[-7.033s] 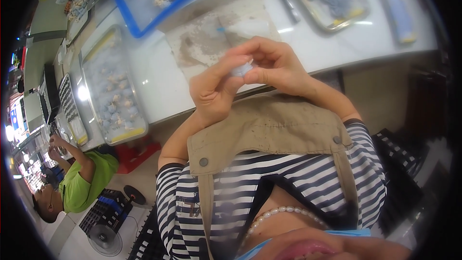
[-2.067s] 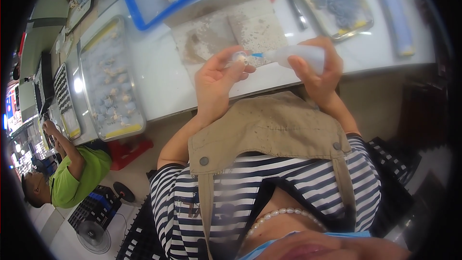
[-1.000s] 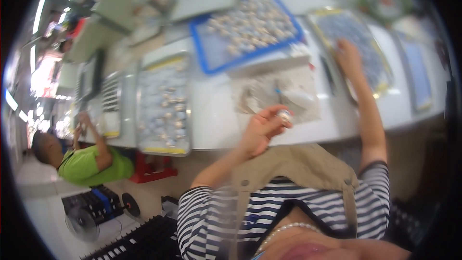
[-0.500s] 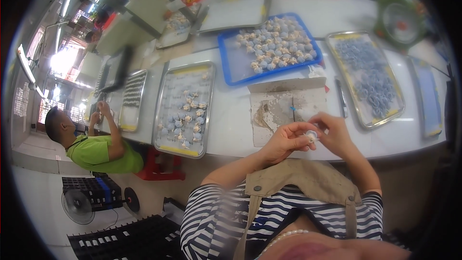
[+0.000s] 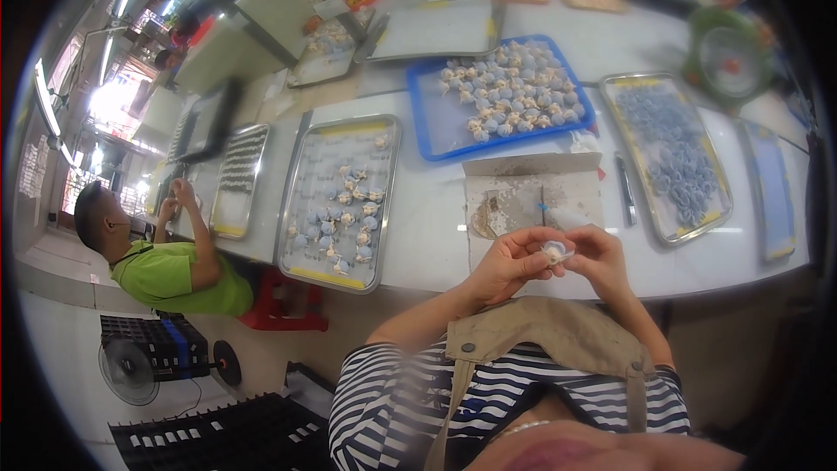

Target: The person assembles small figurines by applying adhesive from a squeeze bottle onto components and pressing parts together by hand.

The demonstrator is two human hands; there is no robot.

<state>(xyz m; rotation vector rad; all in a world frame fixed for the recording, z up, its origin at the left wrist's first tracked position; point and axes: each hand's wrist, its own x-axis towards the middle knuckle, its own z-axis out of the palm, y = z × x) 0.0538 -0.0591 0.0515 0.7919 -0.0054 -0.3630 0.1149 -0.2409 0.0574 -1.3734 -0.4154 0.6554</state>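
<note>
A small pale-blue and cream figurine part [image 5: 554, 252] is pinched between my two hands, above the table's front edge. My left hand [image 5: 513, 266] grips it from the left with thumb and fingers closed. From the right, the closed fingertips of my right hand [image 5: 600, 260] press against its side. Just beyond them lies a stained piece of cardboard [image 5: 491, 176] with a raised back edge. A thin dark stick with a blue band [image 5: 542, 207] stands out on that cardboard.
To my left is a metal tray [image 5: 392, 192] of similar parts; a blue tray [image 5: 417, 122] heaped with more sits ahead. A tray of pale-blue pieces [image 5: 667, 153], a slim tool [image 5: 625, 190] and a green round device [image 5: 731, 51] are on the right. A person in green [image 5: 170, 275] works far left.
My right hand has lowered and its fingers have closed in on the part. The part has shifted slightly left. The whole view has moved a little.
</note>
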